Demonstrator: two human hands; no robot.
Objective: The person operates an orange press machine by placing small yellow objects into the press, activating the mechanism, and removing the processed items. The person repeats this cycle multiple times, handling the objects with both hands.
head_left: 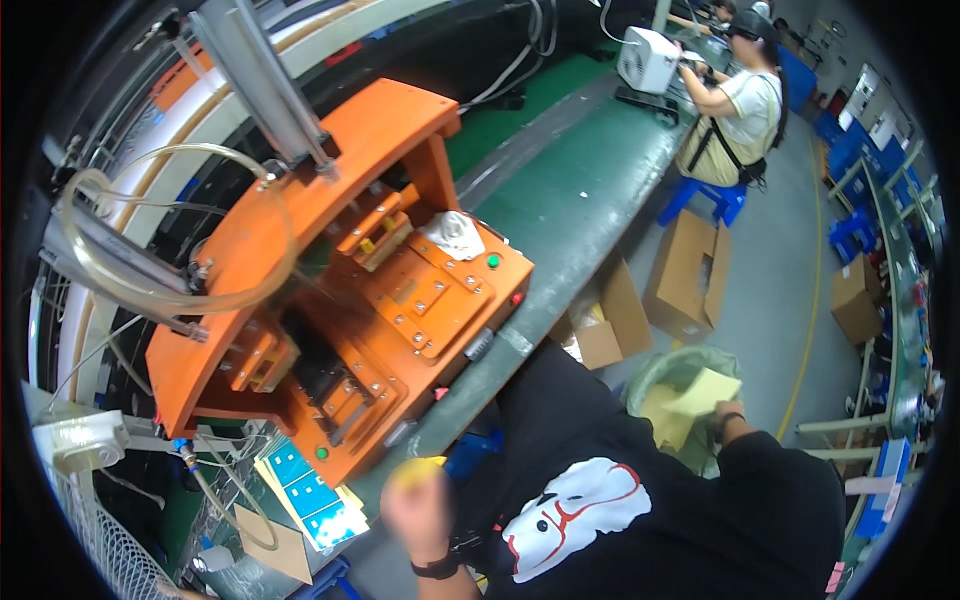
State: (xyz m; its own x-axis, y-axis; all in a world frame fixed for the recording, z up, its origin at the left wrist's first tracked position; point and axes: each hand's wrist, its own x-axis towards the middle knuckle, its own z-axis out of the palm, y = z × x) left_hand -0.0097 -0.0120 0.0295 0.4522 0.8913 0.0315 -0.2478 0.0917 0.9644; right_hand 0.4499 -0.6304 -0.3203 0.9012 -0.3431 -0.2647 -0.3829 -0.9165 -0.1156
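A: Left hand was closed around a small yellow piece, near the green counter.

B: Right hand pinched pale yellow paper sheets over the lined bin. Discarding looked underway; the orange press fixture sat unloaded.

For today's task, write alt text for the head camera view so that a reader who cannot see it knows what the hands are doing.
A person in a black shirt holds a yellow sheet in the right hand over a lined bin, while the left hand grips a small yellow object near an orange press fixture on a green workbench. Another person works further along the bench.
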